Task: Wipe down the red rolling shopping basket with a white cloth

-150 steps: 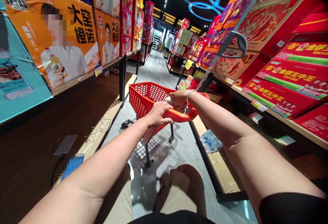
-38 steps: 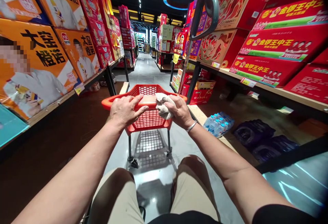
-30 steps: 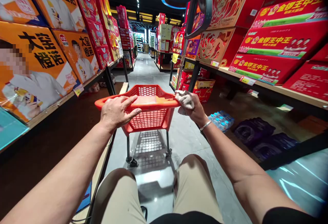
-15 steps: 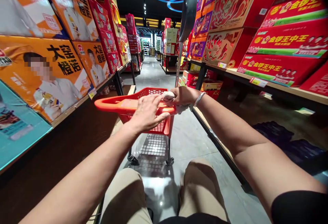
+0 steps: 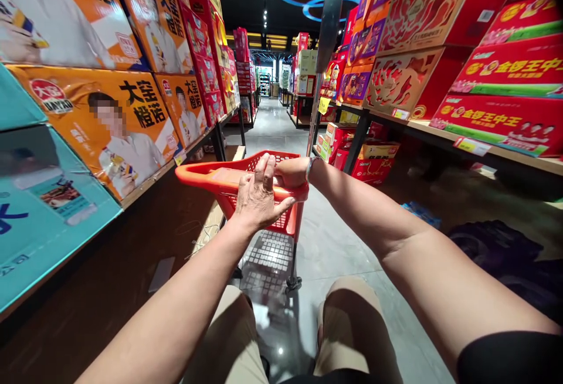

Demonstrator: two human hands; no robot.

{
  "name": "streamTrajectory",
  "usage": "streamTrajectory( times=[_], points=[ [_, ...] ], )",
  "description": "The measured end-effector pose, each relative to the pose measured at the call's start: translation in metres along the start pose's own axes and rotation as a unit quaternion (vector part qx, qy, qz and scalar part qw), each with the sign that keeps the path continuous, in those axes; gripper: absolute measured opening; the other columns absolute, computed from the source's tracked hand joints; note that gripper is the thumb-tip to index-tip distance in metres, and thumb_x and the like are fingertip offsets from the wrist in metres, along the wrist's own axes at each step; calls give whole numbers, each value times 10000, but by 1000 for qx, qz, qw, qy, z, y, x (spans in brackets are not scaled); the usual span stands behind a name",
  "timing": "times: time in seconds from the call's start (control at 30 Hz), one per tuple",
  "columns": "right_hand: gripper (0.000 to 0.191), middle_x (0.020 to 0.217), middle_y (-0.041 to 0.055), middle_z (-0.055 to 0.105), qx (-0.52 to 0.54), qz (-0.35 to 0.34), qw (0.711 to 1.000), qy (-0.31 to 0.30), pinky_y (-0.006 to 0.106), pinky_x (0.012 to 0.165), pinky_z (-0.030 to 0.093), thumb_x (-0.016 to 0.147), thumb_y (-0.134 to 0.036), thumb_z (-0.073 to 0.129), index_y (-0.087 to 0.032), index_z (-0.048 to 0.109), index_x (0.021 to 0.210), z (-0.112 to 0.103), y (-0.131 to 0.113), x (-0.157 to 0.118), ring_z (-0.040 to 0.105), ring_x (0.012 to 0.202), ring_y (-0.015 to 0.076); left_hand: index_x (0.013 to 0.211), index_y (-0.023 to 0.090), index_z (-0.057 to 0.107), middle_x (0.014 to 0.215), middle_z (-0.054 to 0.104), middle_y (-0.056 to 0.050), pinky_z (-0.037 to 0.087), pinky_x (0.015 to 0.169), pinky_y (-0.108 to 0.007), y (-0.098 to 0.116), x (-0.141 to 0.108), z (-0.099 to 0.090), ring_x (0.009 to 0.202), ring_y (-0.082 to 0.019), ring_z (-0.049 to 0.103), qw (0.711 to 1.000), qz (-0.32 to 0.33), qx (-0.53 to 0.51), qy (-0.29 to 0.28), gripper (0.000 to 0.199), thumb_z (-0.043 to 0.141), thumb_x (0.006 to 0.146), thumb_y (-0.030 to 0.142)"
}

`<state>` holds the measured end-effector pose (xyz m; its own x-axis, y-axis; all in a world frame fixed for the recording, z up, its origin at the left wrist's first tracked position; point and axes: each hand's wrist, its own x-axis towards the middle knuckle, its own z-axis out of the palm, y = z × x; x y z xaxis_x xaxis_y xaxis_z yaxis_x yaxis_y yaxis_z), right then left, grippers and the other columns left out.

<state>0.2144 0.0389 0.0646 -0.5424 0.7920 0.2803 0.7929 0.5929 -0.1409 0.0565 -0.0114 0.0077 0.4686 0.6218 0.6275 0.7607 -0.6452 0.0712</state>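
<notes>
In the head view, orange boxes (image 5: 127,132) are lining the left shelf (image 5: 145,183) along its front edge, and a turquoise box (image 5: 57,208) is sitting nearer the person. Red boxes (image 5: 501,114) and gold-fronted boxes (image 5: 400,82) are filling the right shelf (image 5: 536,164). A grey pole (image 5: 313,120) is rising by that shelf's aisle edge, blocking some boxes behind it.

The orange-red cart (image 5: 229,180) is standing on the floor (image 5: 334,237) between the shelf edges, closer to the left one. Its handle (image 5: 189,174) is facing the person; its long axis is running away up the aisle, the front veering slightly right. The left hand (image 5: 257,196) is lying over the handle, its grip loose, fingers straight and together, thumb spreading sideways. The right hand (image 5: 294,172) is curling at the handle's right end; I cannot tell what its grip is pinching.

The left hand is hiding the right fingertips and part of the basket. The right forearm (image 5: 365,214) is partly covering a blurred blue pack (image 5: 422,215), and purple packs (image 5: 497,249) are fading into shadow.
</notes>
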Motion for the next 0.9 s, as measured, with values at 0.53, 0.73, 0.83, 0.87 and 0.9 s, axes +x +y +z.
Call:
streamTrajectory(
  times=[0.53,0.73,0.83,0.87,0.9],
  points=[
    [397,1329,116,600,264,-14,892,367,463,1091,510,898,-472,618,-252,611,1228,91,17,-105,588,1266,253,1168,275,707,1131,747,-82,289,1069,-521,-24,-13,-14,1108,-300,608,997,60,-30,-26,337,503,965,451],
    [435,1152,102,684,334,143,848,387,441,1006,545,776,-508,655,-194,639,1076,113,54,-82,642,1095,253,1071,267,729,1055,748,-67,292,1021,-511,-26,-15,-17,1044,-282,603,997,49,-48,-27,354,554,926,538],
    [449,1085,87,717,370,153,851,341,406,912,583,760,-481,660,-178,632,1090,99,59,-72,669,1018,244,1056,270,727,1057,745,-60,287,1020,-505,-30,-15,-21,1051,-281,598,997,41,-55,-42,385,557,913,584],
    [457,1088,86,725,382,149,853,323,394,892,590,769,-473,654,-174,626,1113,93,57,-71,679,1005,238,1064,272,727,1059,744,-58,284,1021,-504,-31,-15,-23,1056,-280,597,996,39,-58,-50,389,551,916,585],
    [462,1094,86,730,393,143,856,305,386,878,597,780,-466,648,-170,622,1133,87,54,-70,687,998,234,1073,274,727,1062,744,-55,280,1022,-503,-32,-15,-25,1063,-281,594,996,36,-63,-58,393,545,918,586]
  ],
)
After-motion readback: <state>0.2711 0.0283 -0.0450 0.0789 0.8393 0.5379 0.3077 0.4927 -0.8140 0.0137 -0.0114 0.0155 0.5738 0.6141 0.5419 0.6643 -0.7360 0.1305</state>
